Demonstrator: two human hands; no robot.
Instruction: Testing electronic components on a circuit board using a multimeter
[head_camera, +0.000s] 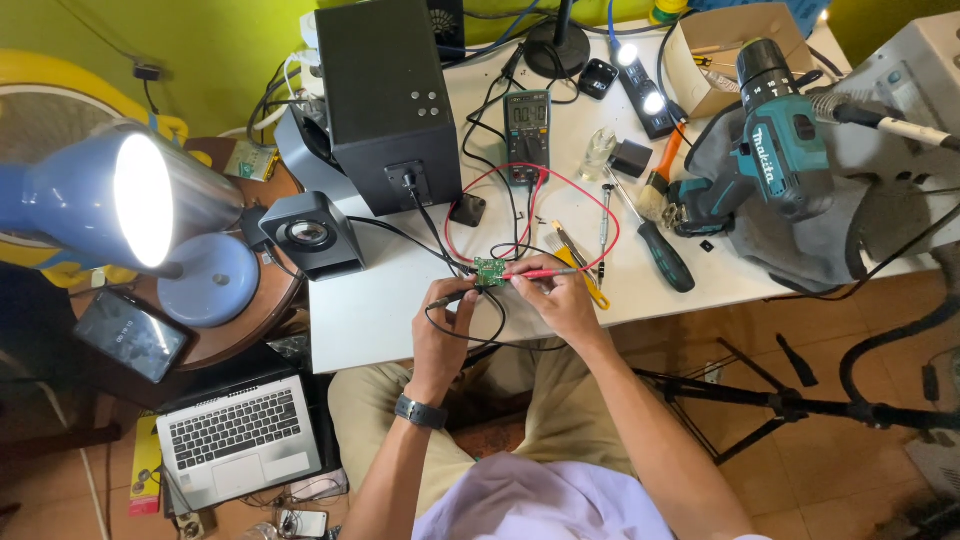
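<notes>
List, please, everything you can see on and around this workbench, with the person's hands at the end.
circuit board: one, green, table front edge
red probe: one, right hand
black probe: one, left hand
multimeter: one, dark, table centre
big speaker: one, black, table left
small speaker: one, grey, left edge
drill: one, teal, right
screwdriver: one, black-handled, beside drill
lamp: one, blue, lit, left
laptop: one, silver, floor
left hand: on black probe
right hand: on red probe

The probe tips are too small to tell whether they touch the small green circuit board (489, 270) near the table's (370, 320) front edge. The multimeter (527, 128) display is unreadable. The grey machine (915, 85) at the right corner is cut off, perhaps a soldering station.
</notes>
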